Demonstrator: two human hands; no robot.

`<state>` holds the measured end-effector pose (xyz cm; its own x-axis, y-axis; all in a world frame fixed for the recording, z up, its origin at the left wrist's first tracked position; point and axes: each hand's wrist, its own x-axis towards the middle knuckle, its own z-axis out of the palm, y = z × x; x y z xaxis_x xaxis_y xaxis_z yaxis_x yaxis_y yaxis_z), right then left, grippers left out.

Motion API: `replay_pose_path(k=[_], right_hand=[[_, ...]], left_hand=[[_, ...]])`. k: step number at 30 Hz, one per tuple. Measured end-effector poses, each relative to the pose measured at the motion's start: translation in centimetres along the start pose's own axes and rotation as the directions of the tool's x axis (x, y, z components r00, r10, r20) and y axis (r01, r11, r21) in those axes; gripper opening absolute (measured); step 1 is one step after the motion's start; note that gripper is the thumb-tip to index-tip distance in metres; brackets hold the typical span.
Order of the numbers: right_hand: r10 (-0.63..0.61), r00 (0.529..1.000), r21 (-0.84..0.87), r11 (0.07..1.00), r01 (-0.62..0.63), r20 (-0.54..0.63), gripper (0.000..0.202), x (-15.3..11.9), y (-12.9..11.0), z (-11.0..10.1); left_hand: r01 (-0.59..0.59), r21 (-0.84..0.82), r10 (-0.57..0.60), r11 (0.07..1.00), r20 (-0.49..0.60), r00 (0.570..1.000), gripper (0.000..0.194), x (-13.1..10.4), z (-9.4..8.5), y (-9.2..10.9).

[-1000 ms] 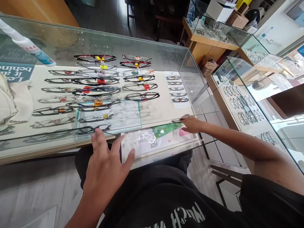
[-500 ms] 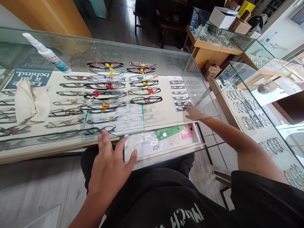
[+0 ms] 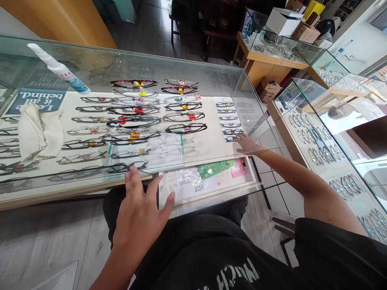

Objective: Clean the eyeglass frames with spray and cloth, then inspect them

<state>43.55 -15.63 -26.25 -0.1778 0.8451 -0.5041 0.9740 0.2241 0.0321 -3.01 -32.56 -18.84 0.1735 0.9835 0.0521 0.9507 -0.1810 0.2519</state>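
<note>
My left hand (image 3: 142, 211) holds nothing. Its fingers are spread, with the fingertips at the front edge of the glass display case (image 3: 216, 161). Farther right, my right hand (image 3: 246, 145) is inside the case, behind the glass, with its fingers apart. Its fingertips are at the lowest pair of small glasses (image 3: 231, 138) on a white card (image 3: 227, 123); whether they touch is too small to tell. Rows of eyeglasses (image 3: 134, 121) with coloured tags lie in the case to the left of that card.
A white bottle (image 3: 60, 70) and a cream cloth (image 3: 40, 135) lie on the glass top at the left. An open drawer (image 3: 181, 207) with papers and a green card (image 3: 213, 169) is below the case. More display cases (image 3: 317, 141) stand to the right.
</note>
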Motion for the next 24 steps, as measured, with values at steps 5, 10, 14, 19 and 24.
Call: replay_pose_path(k=[5,10,14,19,24], right_hand=[[-0.029,0.979,0.065,0.998,0.016,0.2,0.072,-4.4,-4.6,-2.1],[-0.285,0.792,0.256,0.952,0.168,0.541,0.061,-10.8,-10.5,-7.9],[-0.44,0.886,0.316,0.87,0.379,0.146,0.054,-13.3,-13.1,-14.3],[-0.465,0.797,-0.012,0.866,0.5,-0.386,0.046,-9.3,-16.5,-17.2],[-0.457,0.804,-0.205,0.889,0.409,-0.379,0.049,-3.8,-20.0,-16.0]], left_hand=[[-0.003,0.007,0.003,1.0,-0.003,1.0,0.065,-0.1,0.1,0.1],[0.002,0.004,-0.002,1.0,-0.001,1.0,0.063,-0.1,-0.2,0.4],[0.007,0.008,-0.007,1.0,0.001,1.0,0.061,-0.2,-0.3,0.5],[-0.003,-0.007,0.003,1.0,-0.026,1.0,0.061,-0.3,-0.2,0.6],[0.045,-0.023,-0.045,0.999,-0.021,0.999,0.058,-0.3,-0.2,0.9]])
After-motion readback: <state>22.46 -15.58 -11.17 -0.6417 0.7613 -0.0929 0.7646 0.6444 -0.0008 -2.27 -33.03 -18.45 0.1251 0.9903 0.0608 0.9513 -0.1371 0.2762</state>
